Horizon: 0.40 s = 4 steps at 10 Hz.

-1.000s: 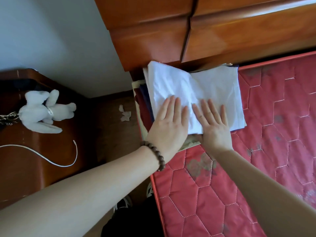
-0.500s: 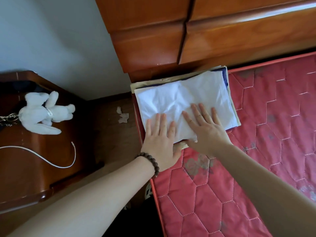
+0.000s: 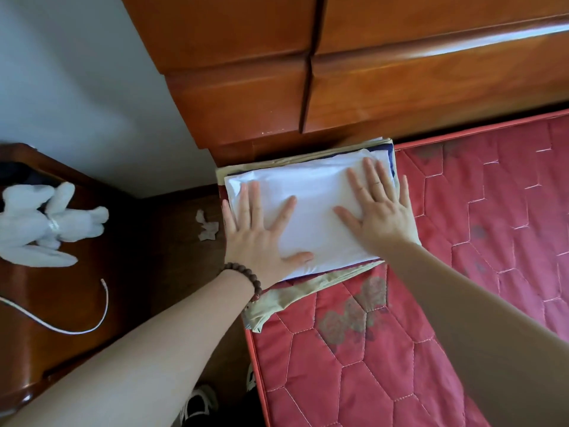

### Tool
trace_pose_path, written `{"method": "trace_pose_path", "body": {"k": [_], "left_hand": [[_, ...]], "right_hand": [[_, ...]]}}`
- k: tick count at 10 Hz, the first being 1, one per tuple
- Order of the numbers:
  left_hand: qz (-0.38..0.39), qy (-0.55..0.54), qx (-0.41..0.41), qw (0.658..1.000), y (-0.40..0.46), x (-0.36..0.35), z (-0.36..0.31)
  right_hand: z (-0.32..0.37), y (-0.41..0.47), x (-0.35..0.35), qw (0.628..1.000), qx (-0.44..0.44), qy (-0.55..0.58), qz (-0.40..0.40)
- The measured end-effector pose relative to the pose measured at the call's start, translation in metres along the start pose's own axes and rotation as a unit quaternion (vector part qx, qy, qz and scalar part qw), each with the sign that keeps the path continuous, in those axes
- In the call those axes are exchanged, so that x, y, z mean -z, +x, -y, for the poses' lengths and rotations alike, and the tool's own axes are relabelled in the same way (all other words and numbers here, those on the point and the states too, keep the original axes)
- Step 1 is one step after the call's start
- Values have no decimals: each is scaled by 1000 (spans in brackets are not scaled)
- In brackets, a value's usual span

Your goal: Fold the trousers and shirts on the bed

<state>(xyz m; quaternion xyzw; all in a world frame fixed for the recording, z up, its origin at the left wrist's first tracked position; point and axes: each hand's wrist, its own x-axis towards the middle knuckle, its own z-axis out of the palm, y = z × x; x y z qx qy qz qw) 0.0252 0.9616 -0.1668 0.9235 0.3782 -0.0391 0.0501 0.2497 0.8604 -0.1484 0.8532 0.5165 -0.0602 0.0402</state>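
Your left hand (image 3: 257,241) and right hand (image 3: 380,208) lay flat, fingers spread and straight, on a folded white garment (image 3: 311,204) at the far left corner of the bed. Neither hand gripped anything; both palms pressed down on the cloth, the left at its near left part, the right toward its right edge. The white garment sat on top of a small stack of folded clothes: a dark blue piece (image 3: 391,161) showed along the right edge, and a beige garment (image 3: 295,291) stuck out from beneath on the near side, its end trailing toward the mattress edge. The stack rested on the red quilted mattress (image 3: 462,241), pushed up against the wooden headboard (image 3: 369,72).

You wore a brown beaded bracelet (image 3: 246,277) on your left wrist. To the left of the bed, a dark wooden nightstand (image 3: 46,349) carried a white plush toy (image 3: 46,223) and a curved white cord (image 3: 77,325). A crumpled scrap of paper (image 3: 206,226) lay on the floor between nightstand and bed. A black-and-white shoe (image 3: 200,405) showed at the near edge of the picture, below your left forearm.
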Motion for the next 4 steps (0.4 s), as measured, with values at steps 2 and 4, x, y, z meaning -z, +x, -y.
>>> {"method": "trace_pose_path", "body": {"k": [2, 4], "left_hand": [[37, -25, 14, 999, 2, -1, 4], [114, -38, 11, 993, -12, 43, 13]], "right_hand": [[3, -1, 5, 998, -6, 29, 48], [22, -21, 40, 995, -38, 54, 70]]}}
